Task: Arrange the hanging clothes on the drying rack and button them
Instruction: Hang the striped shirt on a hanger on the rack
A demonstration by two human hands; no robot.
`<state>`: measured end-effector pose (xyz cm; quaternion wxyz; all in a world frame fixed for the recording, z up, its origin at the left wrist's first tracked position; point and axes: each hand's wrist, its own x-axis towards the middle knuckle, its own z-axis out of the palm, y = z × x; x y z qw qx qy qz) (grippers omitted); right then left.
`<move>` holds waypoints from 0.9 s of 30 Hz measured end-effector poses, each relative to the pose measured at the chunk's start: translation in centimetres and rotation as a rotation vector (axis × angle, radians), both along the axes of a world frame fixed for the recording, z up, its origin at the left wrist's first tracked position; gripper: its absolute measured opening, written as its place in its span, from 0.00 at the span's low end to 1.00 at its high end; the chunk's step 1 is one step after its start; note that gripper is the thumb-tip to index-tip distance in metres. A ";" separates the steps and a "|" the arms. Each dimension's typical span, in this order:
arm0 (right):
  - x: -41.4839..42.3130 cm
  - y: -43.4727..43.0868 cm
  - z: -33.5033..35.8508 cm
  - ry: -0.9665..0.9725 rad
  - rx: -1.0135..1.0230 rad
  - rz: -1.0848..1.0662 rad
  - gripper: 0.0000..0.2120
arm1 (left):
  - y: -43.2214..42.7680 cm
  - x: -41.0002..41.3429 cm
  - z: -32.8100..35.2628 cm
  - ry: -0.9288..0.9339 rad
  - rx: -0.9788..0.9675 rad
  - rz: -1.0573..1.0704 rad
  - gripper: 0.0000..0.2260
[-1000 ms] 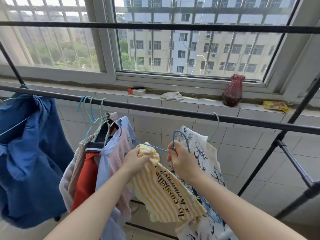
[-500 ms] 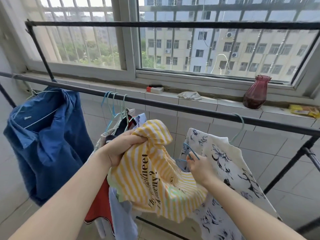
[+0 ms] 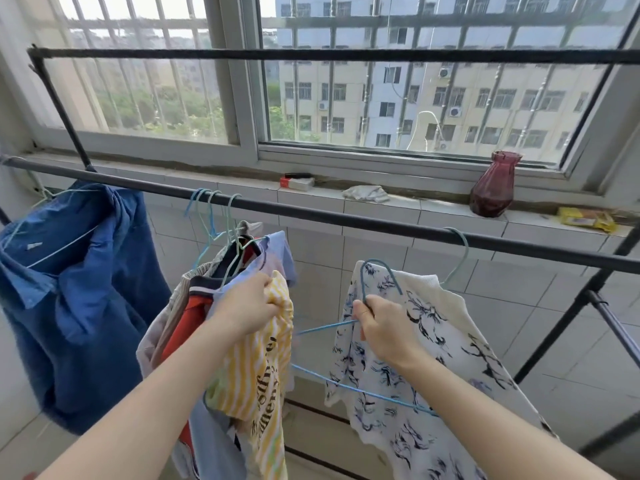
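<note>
print lost in folds; left hand (image 3: 247,303) bunches the yellow striped shirt (image 3: 256,372), right hand (image 3: 384,327) curls fingers (image 3: 362,308) round the blue hanger (image 3: 325,327).

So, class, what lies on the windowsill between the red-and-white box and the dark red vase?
A crumpled white cloth lies between the box and the vase, apart from both; the head view shows it.

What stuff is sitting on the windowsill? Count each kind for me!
Vase: 1
Box: 1
Rag: 1
Yellow packet: 1, maybe more stacked
Small black thing on the box: 1
Total: 5
</note>
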<state>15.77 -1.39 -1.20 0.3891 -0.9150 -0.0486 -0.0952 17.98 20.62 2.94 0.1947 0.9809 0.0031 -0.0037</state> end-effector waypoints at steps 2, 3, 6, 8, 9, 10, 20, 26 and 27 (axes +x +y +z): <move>-0.5 0.6 0.7 -0.017 -0.077 0.026 0.18 | 0.7 0.1 -0.2 0.009 0.172 -0.013 0.23; -0.8 0.9 1.0 -0.026 -0.121 0.027 0.19 | 0.9 0.1 -0.3 0.033 0.231 -0.040 0.27; -2.0 2.1 2.2 -0.091 -0.241 0.037 0.20 | 1.5 -0.2 -0.4 0.129 0.327 -0.139 0.30; -3.2 3.3 2.9 -0.261 -0.345 0.043 0.18 | 2.1 -0.5 -0.4 0.210 0.294 -0.243 0.31; -3.8 3.8 3.1 -0.383 -0.395 0.049 0.17 | 2.4 -0.7 -0.5 0.260 0.217 -0.310 0.30; -4.4 4.5 3.3 -0.481 -0.447 0.063 0.15 | 2.6 -0.9 -0.6 0.309 0.114 -0.368 0.28; -5.2 6.9 6.5 -0.720 -0.569 0.323 0.20 | 3.9 -3.2 0.6 0.270 -0.287 -0.452 0.18; -5.0 6.3 7.0 -0.481 -0.599 0.538 0.30 | 3.5 -3.9 0.5 0.262 -0.487 -0.491 0.08; -5.1 6.3 7.0 -0.512 -0.590 0.521 0.29 | 3.4 -4.2 0.6 0.297 -0.540 -0.529 0.07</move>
